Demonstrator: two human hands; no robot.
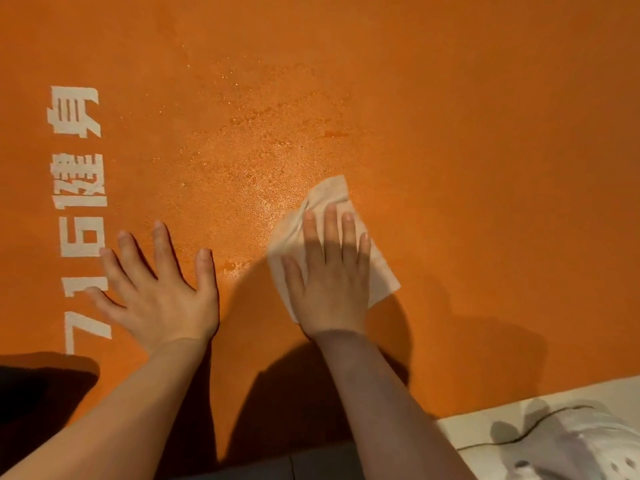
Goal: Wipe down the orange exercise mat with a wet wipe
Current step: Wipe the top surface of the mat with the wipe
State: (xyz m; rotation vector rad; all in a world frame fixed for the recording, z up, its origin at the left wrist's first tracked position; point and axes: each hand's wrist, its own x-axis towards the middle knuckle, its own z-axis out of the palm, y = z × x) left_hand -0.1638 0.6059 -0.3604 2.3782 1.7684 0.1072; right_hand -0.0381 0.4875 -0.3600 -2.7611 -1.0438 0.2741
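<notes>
Nearest the camera, bottom right, a pale floor strip (464, 431) carries a white perforated shoe (581, 448) with a thin dark cable (519, 438) running across it; a grey floor edge shows at bottom centre. Both bare forearms reach up from the lower edge onto the orange exercise mat (485, 168), which fills nearly the whole view. Left hand (156, 292) lies flat on the mat, palm down, fingers straight and spread wide, gripping nothing; its little finger side reaches the white printed lettering (78, 174) that runs in a column up the mat's left side. Right hand (329, 271) sits just beside it, also palm down, fingers straight and close together, pressing the wet wipe (381, 271) flat against the mat. Wipe is pale beige, creased, partly under the palm and fingers; one corner sticks out beyond the fingertips, another out past the hand's right side. Hard shadows of both arms and hands fall on the mat around the wrists. Beyond the hands, mid-mat, a glistening wet patch (249, 140) with beaded droplets spreads above and left of the wipe. Farther up, the mat surface looks matte and even in tone.
</notes>
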